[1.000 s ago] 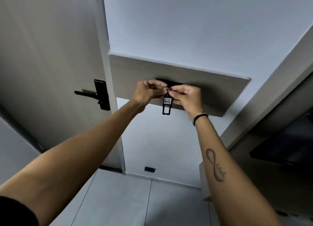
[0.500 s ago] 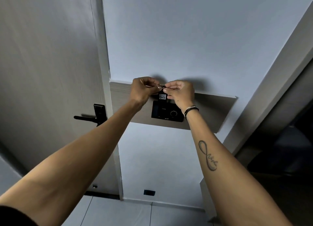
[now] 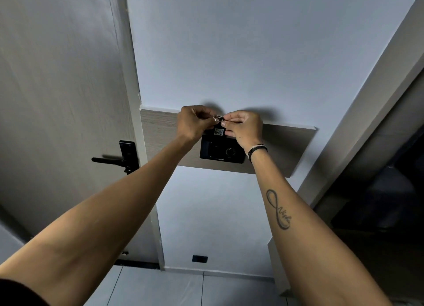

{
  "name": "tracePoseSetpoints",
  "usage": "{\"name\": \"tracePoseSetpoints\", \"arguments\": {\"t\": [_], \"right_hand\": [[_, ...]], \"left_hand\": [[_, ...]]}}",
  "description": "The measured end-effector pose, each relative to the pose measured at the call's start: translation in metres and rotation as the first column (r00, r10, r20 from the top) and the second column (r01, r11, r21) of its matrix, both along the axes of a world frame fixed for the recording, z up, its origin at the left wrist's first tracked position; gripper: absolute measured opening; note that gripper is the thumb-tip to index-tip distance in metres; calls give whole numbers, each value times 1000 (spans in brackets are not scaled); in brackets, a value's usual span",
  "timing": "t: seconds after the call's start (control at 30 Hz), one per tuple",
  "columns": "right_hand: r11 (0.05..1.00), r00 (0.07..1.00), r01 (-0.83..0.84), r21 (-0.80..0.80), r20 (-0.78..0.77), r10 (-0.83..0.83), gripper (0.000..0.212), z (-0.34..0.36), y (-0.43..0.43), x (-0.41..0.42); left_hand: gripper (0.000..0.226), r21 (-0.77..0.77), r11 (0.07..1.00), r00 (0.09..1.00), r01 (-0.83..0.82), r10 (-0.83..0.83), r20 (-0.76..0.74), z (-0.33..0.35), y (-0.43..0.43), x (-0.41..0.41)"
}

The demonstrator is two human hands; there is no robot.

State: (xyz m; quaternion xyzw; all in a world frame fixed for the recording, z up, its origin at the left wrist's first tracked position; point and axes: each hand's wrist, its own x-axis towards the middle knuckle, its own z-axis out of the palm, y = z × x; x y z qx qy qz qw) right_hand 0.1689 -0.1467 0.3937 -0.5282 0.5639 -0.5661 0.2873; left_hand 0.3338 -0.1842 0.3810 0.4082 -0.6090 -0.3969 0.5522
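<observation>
Both my arms reach forward to a small metal key ring [image 3: 217, 118] held up in front of the wall. My left hand [image 3: 193, 122] pinches the ring from the left with curled fingers. My right hand [image 3: 243, 126] pinches it from the right. A black tag with a white label [image 3: 218, 131] hangs from the ring between the two hands; its lower part blends into the black wall unit behind it. Whether a key is on the ring I cannot tell.
A wooden panel [image 3: 289, 143] on the pale wall carries a black wall unit with a dial [image 3: 221, 152] just below my hands. A door with a black lever handle [image 3: 110, 160] stands at the left. A dark opening [image 3: 385, 195] lies at the right. Tiled floor [image 3: 174, 289] is below.
The view has tilted upward, so the panel and door handle sit lower in frame. My hands stay together on the ring, now near the panel's top edge instead of over its middle.
</observation>
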Motion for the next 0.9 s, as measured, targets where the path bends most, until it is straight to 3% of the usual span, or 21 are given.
{"name": "tracePoseSetpoints", "arguments": {"t": [0.23,0.9], "right_hand": [[1000,1000,13,-3,-11,-13,14,-5,-2,0],[1000,1000,11,-3,-2,-11,16,-16,-6,0]], "left_hand": [[14,11,1000,1000,1,-1,-12,-5,0,0],[10,35,999,1000,-3,4,-26,-10,-1,-1]]}}
